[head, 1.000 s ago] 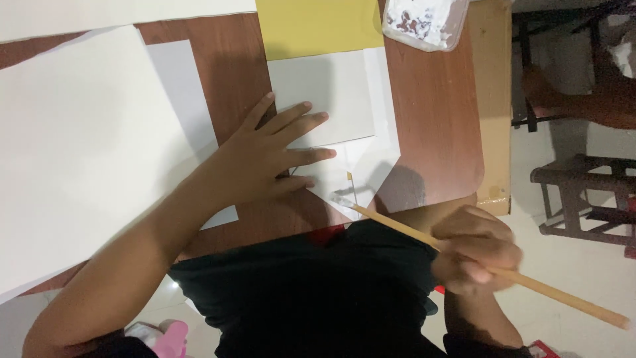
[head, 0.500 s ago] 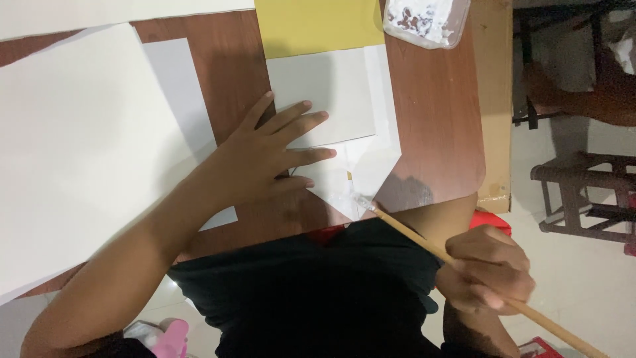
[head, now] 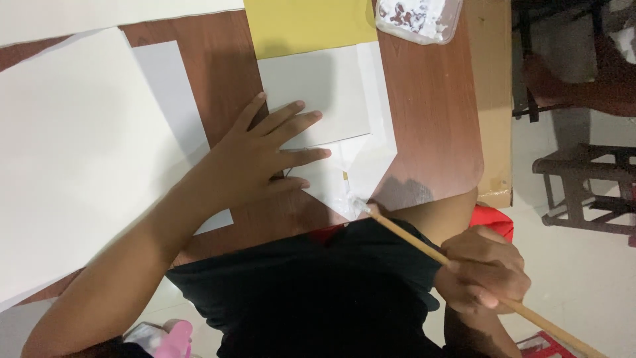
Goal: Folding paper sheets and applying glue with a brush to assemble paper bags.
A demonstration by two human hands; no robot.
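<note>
My left hand lies flat with fingers spread on a grey card and the white paper under it, on a brown wooden table. My right hand grips a long wooden brush by its handle, off the table's near edge. The brush tip touches the white paper's near corner, where a wet, glossy patch shows. The handle runs down to the right past my hand.
A large white sheet covers the table's left side, with a grey sheet beside it. A yellow sheet and a clear tub of white paste sit at the far edge. Stools stand on the floor at right.
My right hand with the brush has moved down and to the right, and the brush tip has slid along the paper's near corner. My left hand has stayed pressed flat.
</note>
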